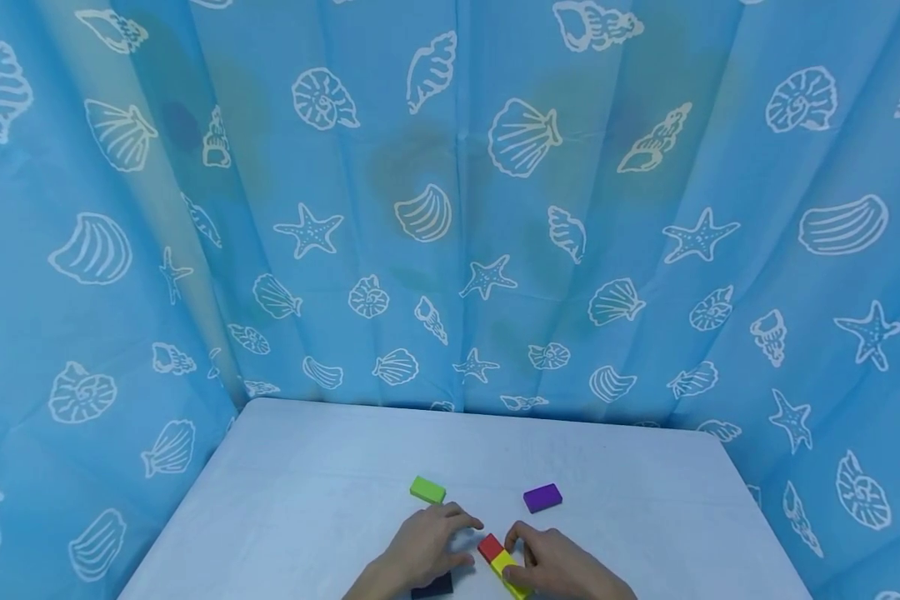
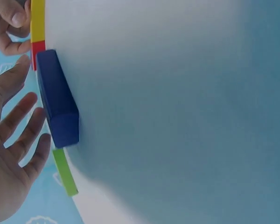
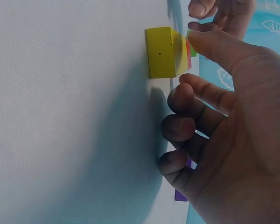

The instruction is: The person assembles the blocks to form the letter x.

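Note:
My left hand [image 1: 427,546] reaches over a dark blue block [image 2: 58,100], its fingers spread and loosely bent with nothing between them. In the head view this block [image 1: 433,587] shows partly under the hand. A yellow block [image 1: 506,569] lies on the table end to end with a red block [image 1: 491,547]. Close over the yellow block is my right hand [image 1: 558,562]. Thumb and index finger lie apart near the top of the yellow block [image 3: 161,52] in the right wrist view, and the other fingers curl loosely.
A green block [image 1: 428,490] lies beyond my left hand, and a purple block [image 1: 543,497] beyond my right. All rest on a white-covered table [image 1: 330,467]. Blue curtains [image 1: 450,275] with white shell prints hang behind the table and at its sides.

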Available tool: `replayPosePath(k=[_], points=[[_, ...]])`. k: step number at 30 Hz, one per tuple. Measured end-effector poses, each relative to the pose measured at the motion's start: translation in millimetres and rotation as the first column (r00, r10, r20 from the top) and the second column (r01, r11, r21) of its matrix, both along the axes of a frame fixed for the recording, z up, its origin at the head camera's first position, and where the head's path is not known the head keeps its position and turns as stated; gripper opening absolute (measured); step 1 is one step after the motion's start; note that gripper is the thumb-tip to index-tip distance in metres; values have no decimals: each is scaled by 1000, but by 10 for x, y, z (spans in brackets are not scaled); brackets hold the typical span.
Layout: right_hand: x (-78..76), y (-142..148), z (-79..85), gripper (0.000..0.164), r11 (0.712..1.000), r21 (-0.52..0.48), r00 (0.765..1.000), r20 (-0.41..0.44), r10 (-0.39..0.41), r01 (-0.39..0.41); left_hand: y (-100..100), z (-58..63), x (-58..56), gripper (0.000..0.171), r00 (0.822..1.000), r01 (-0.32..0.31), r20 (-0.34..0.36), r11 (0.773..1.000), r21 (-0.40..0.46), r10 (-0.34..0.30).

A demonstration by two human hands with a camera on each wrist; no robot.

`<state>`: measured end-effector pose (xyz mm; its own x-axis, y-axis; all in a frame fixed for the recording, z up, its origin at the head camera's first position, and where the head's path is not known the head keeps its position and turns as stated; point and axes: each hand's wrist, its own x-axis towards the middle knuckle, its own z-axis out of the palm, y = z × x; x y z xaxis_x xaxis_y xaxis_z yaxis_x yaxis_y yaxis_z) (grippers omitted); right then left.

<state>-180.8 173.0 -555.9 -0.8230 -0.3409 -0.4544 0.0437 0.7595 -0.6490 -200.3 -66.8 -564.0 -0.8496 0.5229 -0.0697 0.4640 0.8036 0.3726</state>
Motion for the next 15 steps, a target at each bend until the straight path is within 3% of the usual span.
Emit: replayPosePath(k=[15], points=[[-46, 6, 98, 34, 999, 39, 987, -161, 24, -18, -255, 93, 70, 44, 995, -96, 21, 994, 49, 95]])
